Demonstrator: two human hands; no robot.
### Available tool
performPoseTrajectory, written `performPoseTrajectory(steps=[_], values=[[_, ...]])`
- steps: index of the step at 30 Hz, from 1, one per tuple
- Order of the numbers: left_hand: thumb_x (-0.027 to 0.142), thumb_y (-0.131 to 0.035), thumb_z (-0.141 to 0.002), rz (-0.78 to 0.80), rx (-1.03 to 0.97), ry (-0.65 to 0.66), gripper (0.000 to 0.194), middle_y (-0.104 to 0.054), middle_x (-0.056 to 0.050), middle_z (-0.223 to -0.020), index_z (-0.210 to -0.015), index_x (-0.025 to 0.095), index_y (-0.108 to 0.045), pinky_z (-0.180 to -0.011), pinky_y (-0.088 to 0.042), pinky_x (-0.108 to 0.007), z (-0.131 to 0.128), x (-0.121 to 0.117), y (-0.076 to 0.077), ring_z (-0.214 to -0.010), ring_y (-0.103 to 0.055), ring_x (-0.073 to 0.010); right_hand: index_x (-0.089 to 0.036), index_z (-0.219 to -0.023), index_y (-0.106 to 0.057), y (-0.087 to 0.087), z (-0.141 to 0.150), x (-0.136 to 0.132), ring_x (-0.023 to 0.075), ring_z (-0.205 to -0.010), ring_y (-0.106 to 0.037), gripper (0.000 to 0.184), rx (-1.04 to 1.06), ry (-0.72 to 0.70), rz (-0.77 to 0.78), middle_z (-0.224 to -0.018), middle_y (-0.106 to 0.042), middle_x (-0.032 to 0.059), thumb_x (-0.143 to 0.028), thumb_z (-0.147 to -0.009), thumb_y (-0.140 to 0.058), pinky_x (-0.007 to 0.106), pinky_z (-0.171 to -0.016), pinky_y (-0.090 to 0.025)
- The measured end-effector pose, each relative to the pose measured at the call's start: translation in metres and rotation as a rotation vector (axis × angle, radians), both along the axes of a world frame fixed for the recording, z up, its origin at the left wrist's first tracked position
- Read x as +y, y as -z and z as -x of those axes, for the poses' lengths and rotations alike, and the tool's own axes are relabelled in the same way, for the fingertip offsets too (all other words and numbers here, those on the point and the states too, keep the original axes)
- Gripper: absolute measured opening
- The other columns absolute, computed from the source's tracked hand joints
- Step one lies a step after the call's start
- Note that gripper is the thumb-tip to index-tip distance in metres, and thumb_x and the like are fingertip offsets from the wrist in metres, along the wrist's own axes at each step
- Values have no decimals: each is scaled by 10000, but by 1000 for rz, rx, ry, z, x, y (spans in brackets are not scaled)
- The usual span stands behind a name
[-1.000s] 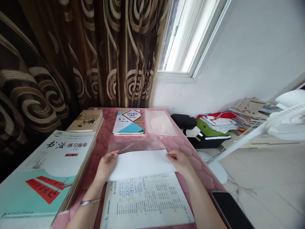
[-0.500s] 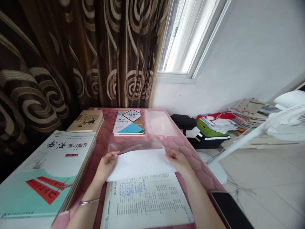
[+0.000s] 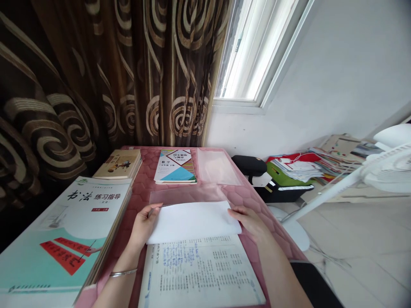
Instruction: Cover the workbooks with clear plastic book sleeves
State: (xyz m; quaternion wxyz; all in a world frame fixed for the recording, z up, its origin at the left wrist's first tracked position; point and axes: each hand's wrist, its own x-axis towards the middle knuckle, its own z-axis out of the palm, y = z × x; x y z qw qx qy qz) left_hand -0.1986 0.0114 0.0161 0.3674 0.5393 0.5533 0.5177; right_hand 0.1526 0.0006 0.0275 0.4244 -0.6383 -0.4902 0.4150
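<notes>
An open book (image 3: 199, 269) lies in front of me on the pink quilted table (image 3: 143, 188), its white cover (image 3: 192, 220) folded away from me. A clear plastic book sleeve (image 3: 186, 194) lies flat just beyond that cover. My left hand (image 3: 143, 224) pinches the cover's left edge with its fingers closed. My right hand (image 3: 250, 220) rests at the cover's right edge, fingers together and pressed on it.
A stack of large teal and white workbooks (image 3: 70, 226) fills the table's left side, with a smaller book pile (image 3: 118, 164) behind. A maths book (image 3: 175, 166) and another clear sleeve (image 3: 216, 167) lie at the far edge. A dark phone (image 3: 316, 286), a white fan (image 3: 369, 175) and piled papers (image 3: 305, 164) are on the right.
The clear sleeve's right edge, lifted slightly half a second ago, now lies flat. My right hand has slid a little right along the cover's edge. The view shifted slightly.
</notes>
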Motion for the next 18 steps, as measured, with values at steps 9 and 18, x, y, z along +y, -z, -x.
performPoseTrajectory(steps=[9, 18], values=[[556, -637, -718, -25, 13, -16, 414, -760, -75, -934, -890, 199, -758, -830, -510, -327, 0, -2, -1, -872, -668, -223, -168, -711, -723, 8, 0, 1, 219, -719, -644, 289, 41, 49, 6, -749, -696, 47, -443, -634, -683, 296, -615, -482], [576, -628, -721, -40, -7, -73, 414, -759, -81, -956, -859, 203, -744, -824, -509, -330, -1, 1, 6, -894, -666, -232, -198, -729, -728, 5, -4, 0, 200, -705, -635, 262, -2, -32, 18, -762, -689, 23, -445, -656, -679, 292, -625, -486]])
